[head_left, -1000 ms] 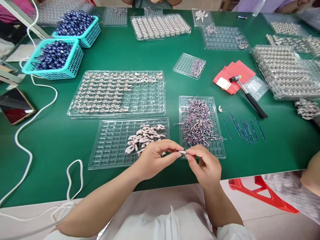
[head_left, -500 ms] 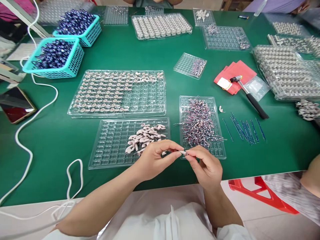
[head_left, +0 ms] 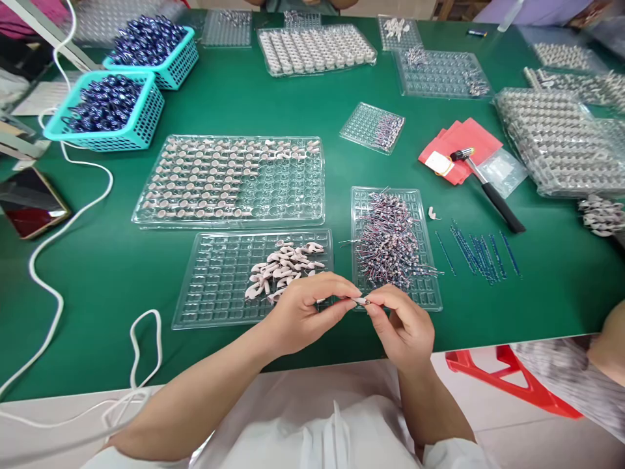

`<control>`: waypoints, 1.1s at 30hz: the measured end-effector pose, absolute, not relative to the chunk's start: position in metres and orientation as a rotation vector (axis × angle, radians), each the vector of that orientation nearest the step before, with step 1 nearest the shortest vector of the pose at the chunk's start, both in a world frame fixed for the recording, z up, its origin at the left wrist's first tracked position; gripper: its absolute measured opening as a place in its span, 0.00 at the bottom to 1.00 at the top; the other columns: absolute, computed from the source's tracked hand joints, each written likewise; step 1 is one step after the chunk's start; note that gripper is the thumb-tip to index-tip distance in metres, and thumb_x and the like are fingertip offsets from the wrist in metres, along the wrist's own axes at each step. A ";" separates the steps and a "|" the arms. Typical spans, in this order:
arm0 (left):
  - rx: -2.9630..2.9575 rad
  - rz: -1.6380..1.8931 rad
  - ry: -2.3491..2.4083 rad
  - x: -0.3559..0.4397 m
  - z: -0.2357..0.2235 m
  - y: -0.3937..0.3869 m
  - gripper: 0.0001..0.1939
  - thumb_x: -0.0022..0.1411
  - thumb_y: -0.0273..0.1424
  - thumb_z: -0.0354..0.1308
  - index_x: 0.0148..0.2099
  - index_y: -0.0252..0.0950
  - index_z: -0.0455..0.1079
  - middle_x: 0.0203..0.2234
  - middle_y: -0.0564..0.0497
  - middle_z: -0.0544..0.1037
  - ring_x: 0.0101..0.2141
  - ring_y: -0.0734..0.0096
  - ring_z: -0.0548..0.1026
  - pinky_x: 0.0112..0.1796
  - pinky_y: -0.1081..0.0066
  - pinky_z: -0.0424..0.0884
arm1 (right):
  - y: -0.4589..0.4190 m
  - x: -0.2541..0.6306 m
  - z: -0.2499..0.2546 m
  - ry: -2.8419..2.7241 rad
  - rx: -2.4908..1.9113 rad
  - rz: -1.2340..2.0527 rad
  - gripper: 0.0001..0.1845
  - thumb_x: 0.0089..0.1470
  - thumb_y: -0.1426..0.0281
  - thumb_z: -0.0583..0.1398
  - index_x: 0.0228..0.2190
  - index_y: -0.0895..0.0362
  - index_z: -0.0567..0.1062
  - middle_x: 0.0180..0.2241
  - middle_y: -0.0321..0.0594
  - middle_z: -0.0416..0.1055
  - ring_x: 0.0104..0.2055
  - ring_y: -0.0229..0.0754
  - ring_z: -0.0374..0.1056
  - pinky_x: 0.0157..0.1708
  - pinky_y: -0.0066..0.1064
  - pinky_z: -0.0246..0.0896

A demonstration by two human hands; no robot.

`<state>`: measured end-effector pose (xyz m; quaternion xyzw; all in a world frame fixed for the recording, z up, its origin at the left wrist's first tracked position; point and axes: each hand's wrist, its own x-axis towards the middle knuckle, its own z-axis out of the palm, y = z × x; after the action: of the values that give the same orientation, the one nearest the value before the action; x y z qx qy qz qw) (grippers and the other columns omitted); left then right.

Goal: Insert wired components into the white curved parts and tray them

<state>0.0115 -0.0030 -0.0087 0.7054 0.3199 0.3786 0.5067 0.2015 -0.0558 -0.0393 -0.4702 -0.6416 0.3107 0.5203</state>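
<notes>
My left hand point(head_left: 305, 311) and my right hand point(head_left: 403, 326) meet above the table's near edge. Both pinch one small pale part point(head_left: 360, 300) between their fingertips. Just behind my left hand a clear tray point(head_left: 215, 280) carries a loose pile of pale pinkish pieces point(head_left: 283, 268). Behind my right hand a second clear tray point(head_left: 427, 280) holds a heap of small wired components point(head_left: 388, 240). A larger clear tray point(head_left: 293, 195) farther back has rows of the pale pieces seated in its cells.
Thin blue rods point(head_left: 476, 251) lie right of the wired heap, beside a black-handled tool point(head_left: 491, 195) on red paper point(head_left: 461, 146). Two teal baskets point(head_left: 131, 133) of dark blue parts stand far left. A phone point(head_left: 29, 205) and white cable point(head_left: 58, 228) lie left. Another person's arm point(head_left: 608, 342) shows at right.
Both hands stay pinched on the small part with only slight finger shifts. The view has tilted a little; nothing on the table has moved.
</notes>
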 end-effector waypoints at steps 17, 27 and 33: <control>1.828 0.896 0.741 0.007 -0.009 -0.001 0.10 0.67 0.22 0.56 0.45 0.37 0.76 0.36 0.45 0.82 0.35 0.68 0.78 0.37 0.68 0.76 | -0.054 0.202 -0.040 -1.592 -1.087 0.740 0.17 0.58 0.81 0.59 0.44 0.51 0.76 0.34 0.39 0.76 0.35 0.41 0.72 0.34 0.36 0.69; 1.801 0.925 0.748 0.010 -0.008 -0.002 0.10 0.66 0.21 0.56 0.45 0.35 0.77 0.36 0.44 0.82 0.37 0.67 0.78 0.38 0.68 0.75 | -0.054 0.202 -0.037 -1.600 -1.144 0.767 0.14 0.58 0.80 0.59 0.42 0.51 0.76 0.34 0.39 0.76 0.34 0.41 0.71 0.34 0.35 0.68; 1.721 0.860 0.835 0.010 -0.006 -0.003 0.07 0.66 0.24 0.58 0.43 0.34 0.77 0.35 0.45 0.82 0.36 0.67 0.78 0.39 0.67 0.75 | -0.055 0.200 -0.041 -1.555 -1.090 0.674 0.16 0.57 0.81 0.59 0.44 0.51 0.75 0.35 0.40 0.76 0.36 0.43 0.73 0.35 0.37 0.71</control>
<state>0.0102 -0.0030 -0.0065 0.7112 0.3451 0.3553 0.4988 0.2005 -0.0545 -0.0412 -0.4575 -0.6525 0.2829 0.5338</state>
